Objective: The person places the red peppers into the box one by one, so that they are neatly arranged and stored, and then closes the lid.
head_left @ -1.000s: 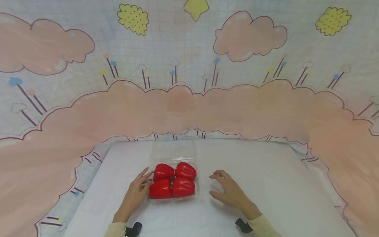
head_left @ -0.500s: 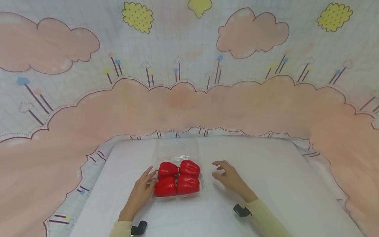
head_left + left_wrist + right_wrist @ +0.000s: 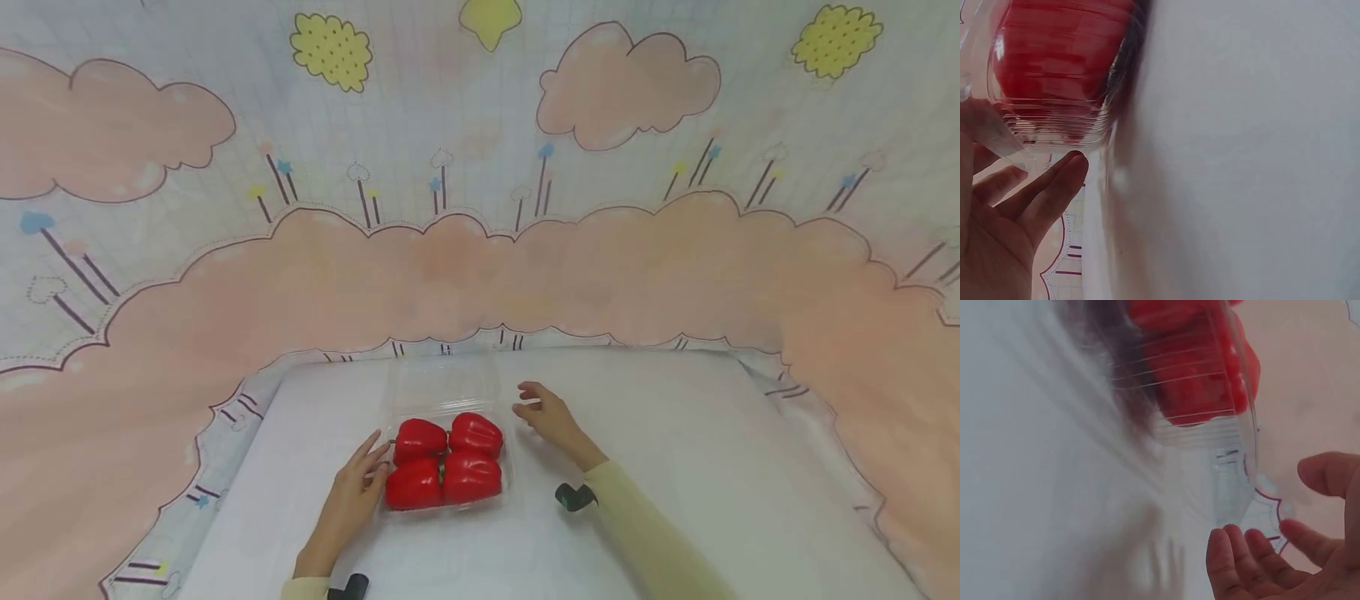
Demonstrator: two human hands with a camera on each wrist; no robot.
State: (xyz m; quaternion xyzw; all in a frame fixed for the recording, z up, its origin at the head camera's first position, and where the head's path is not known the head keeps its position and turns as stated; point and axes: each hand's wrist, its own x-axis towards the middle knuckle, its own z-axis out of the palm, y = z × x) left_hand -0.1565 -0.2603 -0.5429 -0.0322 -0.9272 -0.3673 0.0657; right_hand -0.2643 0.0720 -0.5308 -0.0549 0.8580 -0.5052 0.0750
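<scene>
Several red bell peppers [image 3: 472, 478] lie in a clear plastic clamshell box [image 3: 507, 467], whose transparent lid [image 3: 442, 385] is folded back away from the person. At the box's left side, my left hand [image 3: 352, 496] rests its fingers against the wall. The left wrist view shows the fingertips [image 3: 1075, 165] at the ribbed lower side of the box. My right hand [image 3: 553, 421] hovers just right of the lid, fingers loosely bent and apart from it. In the right wrist view the right hand [image 3: 1297, 562] holds nothing, and the box's side wall stands beyond its fingers.
A white-covered table [image 3: 675, 467] carries the box. Behind and around it hangs a cloth [image 3: 525, 267] printed with peach clouds. Black wrist-camera mounts sit at both cuffs, including the right mount [image 3: 576, 497].
My right hand has moved forward and left, from beside the peppers to beside the lid. My left hand stays at the box's left wall. The head view has shifted slightly.
</scene>
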